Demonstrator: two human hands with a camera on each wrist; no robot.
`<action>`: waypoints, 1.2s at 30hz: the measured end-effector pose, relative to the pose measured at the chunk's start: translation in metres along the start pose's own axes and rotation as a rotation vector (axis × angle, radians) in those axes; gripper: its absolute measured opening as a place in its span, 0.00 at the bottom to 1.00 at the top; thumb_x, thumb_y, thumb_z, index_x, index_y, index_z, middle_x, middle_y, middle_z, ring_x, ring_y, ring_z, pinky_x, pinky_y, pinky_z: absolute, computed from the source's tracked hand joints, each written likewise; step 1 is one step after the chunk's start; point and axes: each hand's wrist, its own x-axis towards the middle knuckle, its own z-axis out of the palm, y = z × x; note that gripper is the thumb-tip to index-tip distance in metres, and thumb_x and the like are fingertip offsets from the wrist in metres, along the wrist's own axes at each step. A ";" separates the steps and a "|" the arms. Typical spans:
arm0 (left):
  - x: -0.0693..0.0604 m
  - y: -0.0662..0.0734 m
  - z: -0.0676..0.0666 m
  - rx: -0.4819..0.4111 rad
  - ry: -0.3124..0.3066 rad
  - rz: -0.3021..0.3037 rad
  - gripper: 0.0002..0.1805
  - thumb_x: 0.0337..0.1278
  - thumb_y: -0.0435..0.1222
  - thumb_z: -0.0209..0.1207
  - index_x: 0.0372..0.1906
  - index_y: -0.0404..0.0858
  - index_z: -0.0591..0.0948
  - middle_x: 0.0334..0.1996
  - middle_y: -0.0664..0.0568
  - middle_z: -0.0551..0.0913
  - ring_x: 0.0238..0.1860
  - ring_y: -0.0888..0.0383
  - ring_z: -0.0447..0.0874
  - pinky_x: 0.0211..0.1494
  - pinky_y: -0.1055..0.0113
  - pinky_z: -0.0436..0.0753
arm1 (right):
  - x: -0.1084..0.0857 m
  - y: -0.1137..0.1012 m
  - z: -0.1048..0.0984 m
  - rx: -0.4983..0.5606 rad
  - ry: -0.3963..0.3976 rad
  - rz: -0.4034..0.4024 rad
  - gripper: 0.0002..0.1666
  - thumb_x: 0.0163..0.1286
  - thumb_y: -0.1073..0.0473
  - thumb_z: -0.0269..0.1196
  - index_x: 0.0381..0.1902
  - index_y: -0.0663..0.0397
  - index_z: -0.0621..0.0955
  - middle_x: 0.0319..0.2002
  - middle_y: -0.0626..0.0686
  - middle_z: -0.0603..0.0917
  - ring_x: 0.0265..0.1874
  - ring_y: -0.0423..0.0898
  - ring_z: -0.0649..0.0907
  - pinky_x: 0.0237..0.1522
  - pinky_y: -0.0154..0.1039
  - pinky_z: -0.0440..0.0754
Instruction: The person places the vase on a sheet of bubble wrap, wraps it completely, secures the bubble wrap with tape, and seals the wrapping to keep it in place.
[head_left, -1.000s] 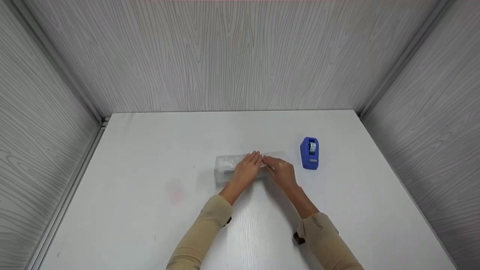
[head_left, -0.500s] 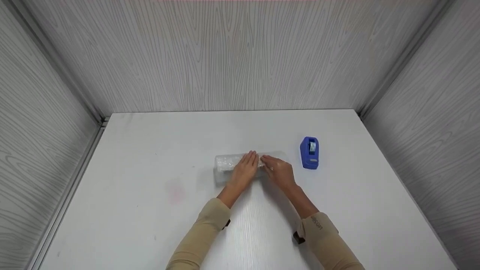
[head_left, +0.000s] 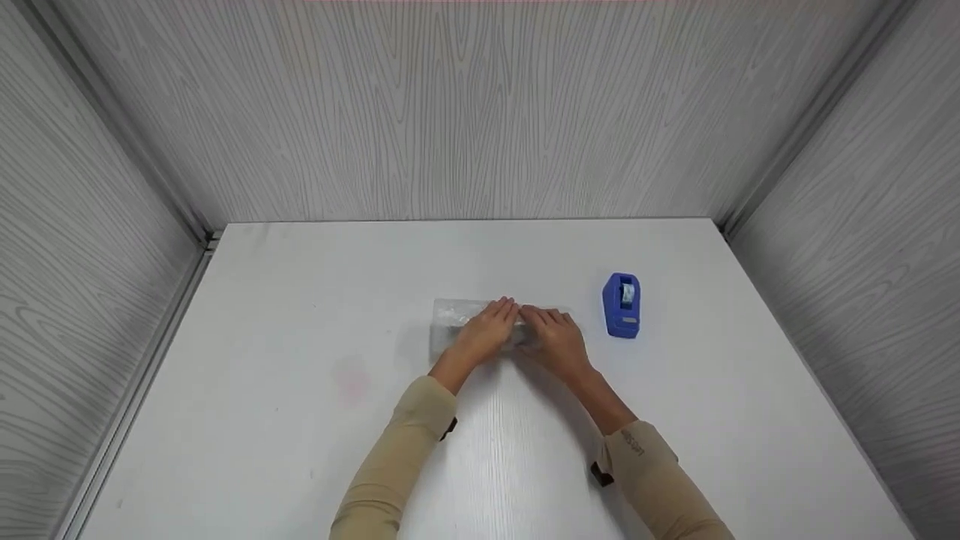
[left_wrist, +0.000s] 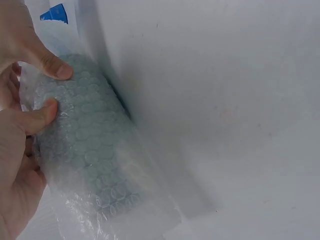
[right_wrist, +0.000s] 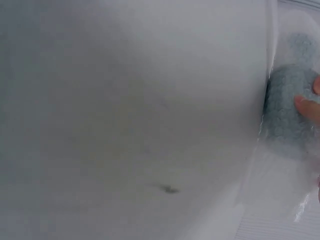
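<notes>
A bundle in clear bubble wrap [head_left: 454, 313] lies crosswise on the white table, its loose plastic ends spreading past both hands. Through the wrap [left_wrist: 92, 135] something bluish-green and rounded shows, but I cannot tell what. My left hand [head_left: 485, 331] holds the middle of the bundle, thumb on the near side and fingers over the top. Close beside it, my right hand [head_left: 556, 341] grips the wrap with bent fingers over the top. Both thumbs press the bubbles in the left wrist view. Only fingertips [right_wrist: 309, 106] on the wrap show in the right wrist view.
A blue tape dispenser [head_left: 622, 306] with a roll of tape stands right of the bundle. White table surface [head_left: 300, 300] extends around the hands. Grey wood-grain panels [head_left: 465, 112] rise behind and at both sides.
My right fingers have gone from pinching the wrap's upper edge to lying over the bundle's top. Both hands and the bundle have shifted slightly away from me.
</notes>
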 end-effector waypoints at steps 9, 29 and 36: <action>-0.005 0.000 -0.007 -0.067 0.002 0.041 0.21 0.62 0.26 0.49 0.61 0.27 0.68 0.59 0.41 0.69 0.61 0.51 0.66 0.63 0.65 0.63 | -0.002 0.016 -0.006 0.024 0.024 -0.149 0.39 0.43 0.43 0.73 0.52 0.55 0.77 0.46 0.51 0.81 0.40 0.48 0.79 0.45 0.45 0.77; 0.006 0.029 0.005 0.063 0.371 -0.272 0.21 0.44 0.39 0.68 0.45 0.38 0.78 0.42 0.49 0.77 0.47 0.55 0.74 0.55 0.67 0.70 | 0.018 0.015 -0.015 0.276 -0.261 0.072 0.33 0.54 0.53 0.70 0.56 0.58 0.75 0.52 0.55 0.78 0.51 0.52 0.76 0.53 0.48 0.71; 0.005 0.039 0.011 0.076 0.372 -0.276 0.19 0.45 0.36 0.67 0.45 0.37 0.78 0.44 0.50 0.75 0.47 0.57 0.73 0.52 0.67 0.72 | 0.022 0.016 -0.017 0.358 -0.312 0.163 0.31 0.60 0.53 0.65 0.58 0.60 0.73 0.54 0.57 0.77 0.53 0.52 0.75 0.55 0.47 0.70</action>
